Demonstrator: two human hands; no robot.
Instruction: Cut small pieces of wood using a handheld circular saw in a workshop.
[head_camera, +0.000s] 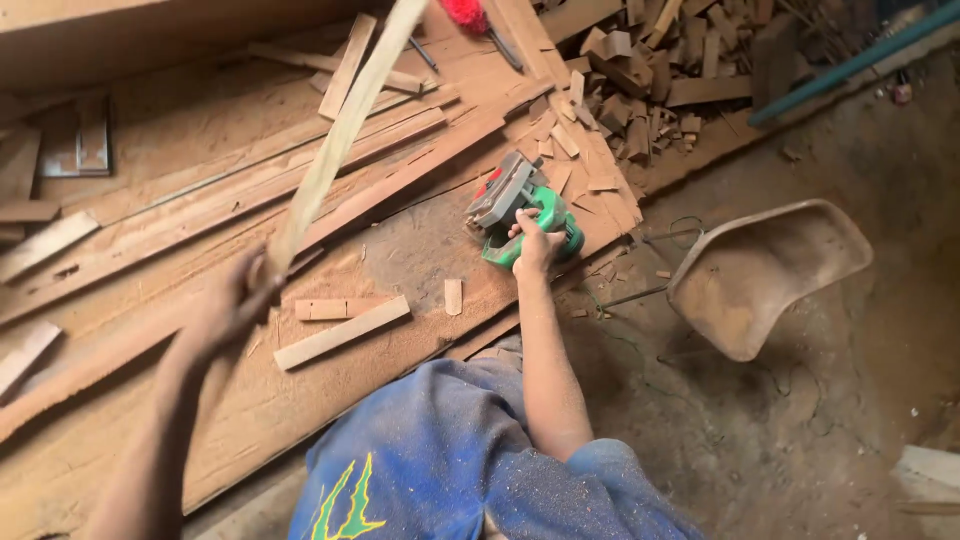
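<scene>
left hand has a tight grip on a long thin wood strip angled up over the dusty worktop, right hand clenched around the green power planer sitting near its edge

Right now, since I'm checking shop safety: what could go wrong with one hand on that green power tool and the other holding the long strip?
1. The right hand grips the green power tool alone, so it may twist or skid on the dusty bench.
2. The left hand holds the long wood strip raised and blurred; it could swing into the tool or the offcut pile.
3. Loose small blocks lie near both hands and might catch or slide.
</scene>
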